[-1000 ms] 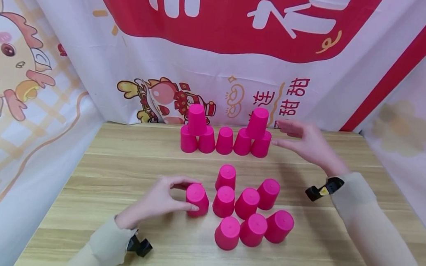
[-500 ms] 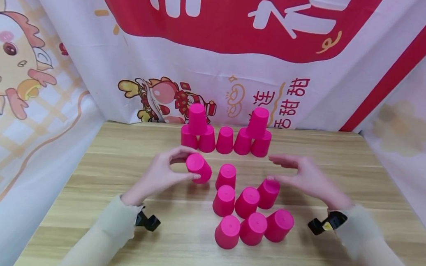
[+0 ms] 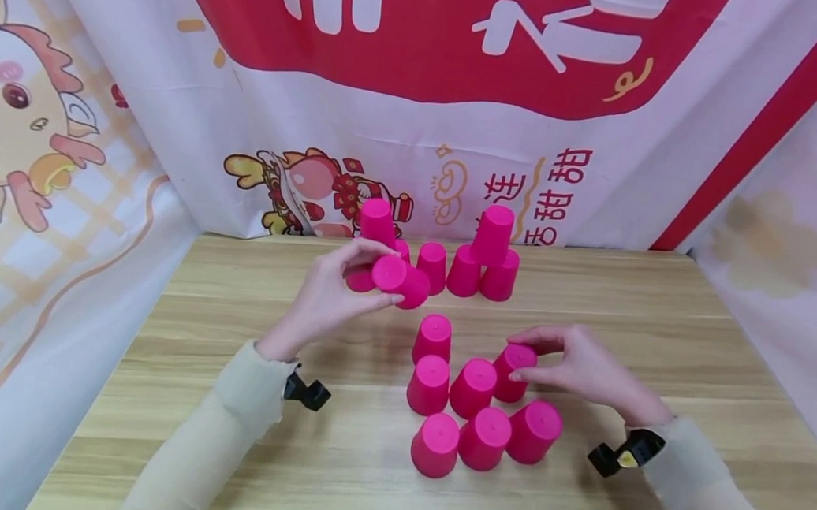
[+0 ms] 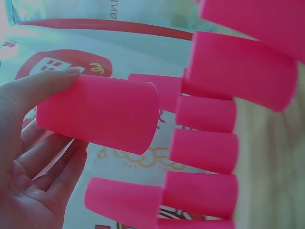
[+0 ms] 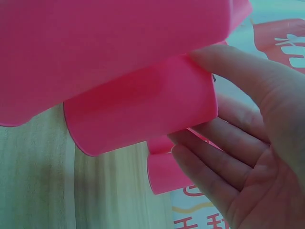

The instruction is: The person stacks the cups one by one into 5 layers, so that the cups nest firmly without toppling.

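Observation:
My left hand (image 3: 331,289) pinches a pink plastic cup (image 3: 406,282) between thumb and fingers, held tilted in front of the back row. In the left wrist view this cup (image 4: 100,112) is off the table, its wide rim away from the palm. My right hand (image 3: 581,370) has thumb and fingers around another upside-down pink cup (image 3: 512,370), the right one of the middle group. The right wrist view shows the fingertips at the narrow end of that cup (image 5: 152,107). A nearer cup (image 5: 105,43) partly covers it there.
Several upside-down cups (image 3: 432,268) line the back, with one cup (image 3: 377,221) on top at left, another (image 3: 493,236) at right. A single cup (image 3: 434,340), two beside the right hand (image 3: 473,388) and three front cups (image 3: 485,440) stand on the wooden table (image 3: 280,467).
My left hand has lifted its cup from the table and carried it away towards the back row, tilting it. My right hand has come down from the right-hand upper cup to a middle-group cup.

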A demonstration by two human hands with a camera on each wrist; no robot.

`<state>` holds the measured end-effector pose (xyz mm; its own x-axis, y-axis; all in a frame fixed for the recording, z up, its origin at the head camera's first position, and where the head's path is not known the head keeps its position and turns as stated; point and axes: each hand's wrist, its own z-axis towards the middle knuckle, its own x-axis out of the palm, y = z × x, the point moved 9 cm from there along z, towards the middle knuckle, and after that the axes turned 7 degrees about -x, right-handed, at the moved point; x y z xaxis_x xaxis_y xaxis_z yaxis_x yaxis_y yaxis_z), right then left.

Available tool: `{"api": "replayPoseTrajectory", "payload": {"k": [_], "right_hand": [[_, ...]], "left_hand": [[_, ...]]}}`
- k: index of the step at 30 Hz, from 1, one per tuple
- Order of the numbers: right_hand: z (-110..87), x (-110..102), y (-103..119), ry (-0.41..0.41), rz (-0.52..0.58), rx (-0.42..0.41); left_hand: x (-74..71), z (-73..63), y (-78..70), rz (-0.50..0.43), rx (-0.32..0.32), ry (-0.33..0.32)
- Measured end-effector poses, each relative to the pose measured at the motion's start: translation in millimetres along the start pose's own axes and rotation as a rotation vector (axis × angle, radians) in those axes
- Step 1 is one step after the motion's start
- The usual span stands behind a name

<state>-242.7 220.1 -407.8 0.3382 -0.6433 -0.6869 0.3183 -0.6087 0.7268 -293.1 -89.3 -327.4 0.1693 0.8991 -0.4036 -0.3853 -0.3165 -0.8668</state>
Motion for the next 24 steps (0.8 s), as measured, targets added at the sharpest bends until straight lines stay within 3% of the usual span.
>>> {"api": "replayPoseTrajectory", "payload": {"k": [4,7,11,18,24], "right_hand": [[1.5,-2,0,-0.005,0.011,-0.004],[2.2,-2,0,0.001,0.012,-0.004],[2.0,-2,-1,0.003,0.007,0.004],[1.6,-1,-2,0.007,0.010,0.016],[0.3,-1,-2,0.016,0.008,0.028]], "left_hand": [[-6.1,17.2,-16.4,-0.005,0.069,-0.048],[-14.7,28.9,-36.5,0.009,0.121,-0.107],[-28.8,44.9,-60.7,0.066,0.109,-0.177],[-47.9,90.6,-40.5,0.102,0.082,-0.220],[-45.4,111.2,-23.8,0.120,-0.013,-0.194]]}}
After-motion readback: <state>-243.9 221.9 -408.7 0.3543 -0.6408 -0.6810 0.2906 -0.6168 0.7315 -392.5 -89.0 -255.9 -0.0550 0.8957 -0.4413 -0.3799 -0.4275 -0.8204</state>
